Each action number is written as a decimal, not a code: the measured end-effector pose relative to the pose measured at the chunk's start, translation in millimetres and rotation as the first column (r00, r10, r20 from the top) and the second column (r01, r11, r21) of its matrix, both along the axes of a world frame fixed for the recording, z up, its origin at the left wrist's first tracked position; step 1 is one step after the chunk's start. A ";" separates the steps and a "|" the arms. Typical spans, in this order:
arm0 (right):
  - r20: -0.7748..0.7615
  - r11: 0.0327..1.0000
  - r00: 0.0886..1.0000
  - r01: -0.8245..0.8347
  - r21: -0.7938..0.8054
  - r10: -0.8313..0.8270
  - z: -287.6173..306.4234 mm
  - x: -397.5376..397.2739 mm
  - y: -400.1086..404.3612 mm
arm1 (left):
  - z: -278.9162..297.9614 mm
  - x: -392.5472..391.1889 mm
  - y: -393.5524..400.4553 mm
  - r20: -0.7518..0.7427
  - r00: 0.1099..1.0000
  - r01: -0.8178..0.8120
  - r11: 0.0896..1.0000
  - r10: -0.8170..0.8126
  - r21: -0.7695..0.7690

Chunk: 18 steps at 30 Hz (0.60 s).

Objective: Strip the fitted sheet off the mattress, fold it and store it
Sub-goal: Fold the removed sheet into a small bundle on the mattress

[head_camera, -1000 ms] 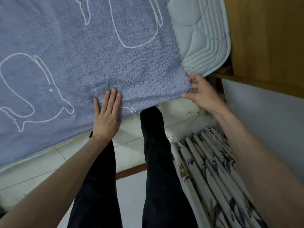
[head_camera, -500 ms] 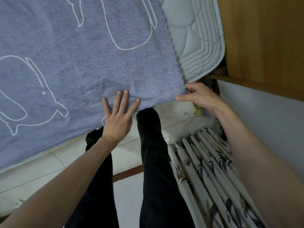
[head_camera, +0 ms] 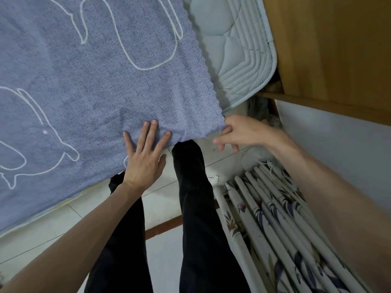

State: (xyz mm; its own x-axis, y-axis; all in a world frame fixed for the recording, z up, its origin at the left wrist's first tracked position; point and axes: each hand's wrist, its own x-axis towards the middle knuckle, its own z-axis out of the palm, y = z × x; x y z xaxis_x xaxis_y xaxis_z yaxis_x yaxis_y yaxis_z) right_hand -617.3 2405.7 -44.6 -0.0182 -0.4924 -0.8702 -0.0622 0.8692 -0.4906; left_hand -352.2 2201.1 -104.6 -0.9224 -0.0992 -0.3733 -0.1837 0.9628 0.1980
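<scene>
- I am pressing my left hand [head_camera: 143,157] flat on the fitted sheet [head_camera: 88,98], fingers straight and now spread apart; a second ago they were lying close together, so I am widening my hold-down on the cloth.
- My left hand is sitting nearer to the sheet's corner than it was a second ago, just to the left of my right hand [head_camera: 239,132].
- I am curling my right hand's fingers at the sheet's corner, right at the edge of the cloth. The fingertips are tucked under the fabric, so I judge that I am pinching the corner, though the contact itself is hidden.
- That right hand has been dropping from beside the corner to slightly below it, which I read as working under the edge to free it.
- The sheet is still lying over most of the mattress [head_camera: 239,60]; beyond my right hand, the quilted corner is already showing bare.
- Assessment: stripping is only starting. This corner looks close to coming loose, and folding and storing are not yet begun.
- Below my right forearm a floral curtain [head_camera: 275,225] is hanging.
</scene>
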 end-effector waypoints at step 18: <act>-0.835 0.934 0.509 -0.356 0.016 0.209 44.0 73.7 -34.0 | 79.0 -177.6 -74.3 -0.167 0.707 0.693 0.720 -0.687 -0.026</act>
